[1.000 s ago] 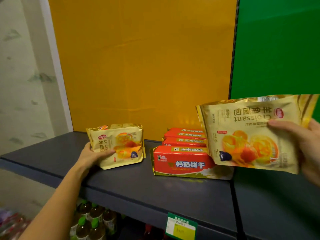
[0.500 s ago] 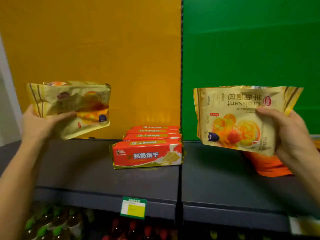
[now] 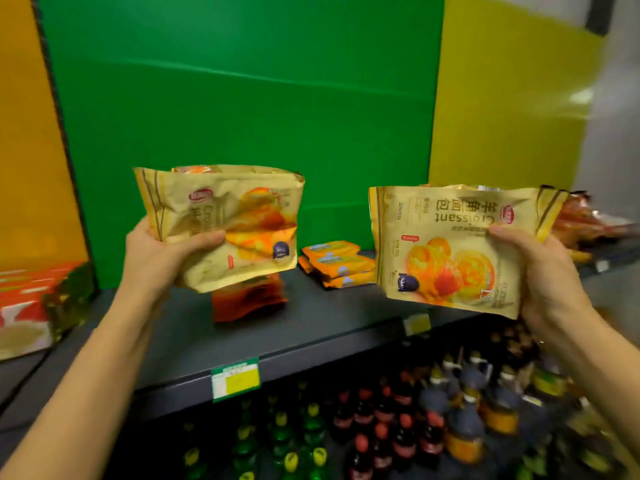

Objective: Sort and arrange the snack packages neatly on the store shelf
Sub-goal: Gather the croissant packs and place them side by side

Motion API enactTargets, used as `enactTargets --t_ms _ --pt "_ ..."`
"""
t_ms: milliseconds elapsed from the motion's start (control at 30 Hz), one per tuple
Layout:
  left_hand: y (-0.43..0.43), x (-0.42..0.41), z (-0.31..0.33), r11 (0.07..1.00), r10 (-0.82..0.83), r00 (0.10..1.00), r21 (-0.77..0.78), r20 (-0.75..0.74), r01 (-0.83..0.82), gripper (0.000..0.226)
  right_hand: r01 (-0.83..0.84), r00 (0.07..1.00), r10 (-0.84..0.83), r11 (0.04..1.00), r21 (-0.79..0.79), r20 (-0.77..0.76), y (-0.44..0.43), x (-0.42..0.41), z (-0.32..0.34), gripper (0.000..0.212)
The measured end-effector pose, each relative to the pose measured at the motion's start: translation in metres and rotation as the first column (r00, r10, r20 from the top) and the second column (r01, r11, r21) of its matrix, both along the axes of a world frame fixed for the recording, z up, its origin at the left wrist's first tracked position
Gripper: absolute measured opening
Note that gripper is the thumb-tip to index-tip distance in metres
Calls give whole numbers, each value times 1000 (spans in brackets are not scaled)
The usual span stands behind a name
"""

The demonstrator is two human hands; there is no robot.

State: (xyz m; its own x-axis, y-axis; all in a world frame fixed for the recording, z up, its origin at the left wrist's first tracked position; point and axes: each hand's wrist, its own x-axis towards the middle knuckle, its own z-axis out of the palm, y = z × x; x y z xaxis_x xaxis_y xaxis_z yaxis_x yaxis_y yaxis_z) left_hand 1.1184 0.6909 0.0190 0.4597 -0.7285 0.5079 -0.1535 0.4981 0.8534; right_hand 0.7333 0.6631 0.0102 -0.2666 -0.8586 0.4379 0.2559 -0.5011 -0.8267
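Note:
My left hand (image 3: 162,252) grips a gold croissant bag (image 3: 235,220), held in the air above the dark shelf (image 3: 311,327) in front of the green back panel. My right hand (image 3: 540,271) grips a second gold croissant bag (image 3: 450,244), upside down, its print facing me, at the right over the shelf's front edge. Under the left bag stands an orange packet (image 3: 249,299). Small orange packets (image 3: 334,263) lie stacked at the back between the two bags.
Red biscuit boxes (image 3: 24,299) sit at the far left by the orange panel. More orange bags (image 3: 581,220) lie at the far right before the yellow panel. Price tags (image 3: 235,379) hang on the shelf edge. Bottles (image 3: 381,427) fill the shelf below.
My view has swung right, from the orange panel to the green one. Both hands carried their croissant bags rightward; the left bag was lifted off the shelf a second ago.

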Motion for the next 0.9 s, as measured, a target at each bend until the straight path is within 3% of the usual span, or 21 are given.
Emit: enactTargets --t_ms 133,300,433,700,900 --pt "-39 -95 -28 987 -154 986 46 -59 157 42 101 995 -102 994 45 5 11 -87 -16 26" --pt "-81 -198 -45 949 -299 949 73 -102 307 42 243 968 -248 965 100 45 12 -175 -31 37" --pt "-116 -268 -51 920 -374 919 79 -121 385 51 339 934 -348 934 118 76 5 -230 -43 32" --pt "-195 -401 -58 894 -440 889 35 -125 447 49 420 903 -425 904 76 67 -55 -333 -61 39" --pt "-265 -488 -30 899 -435 892 2 -128 438 57 394 919 -395 918 38 20 -137 -412 -28 45"
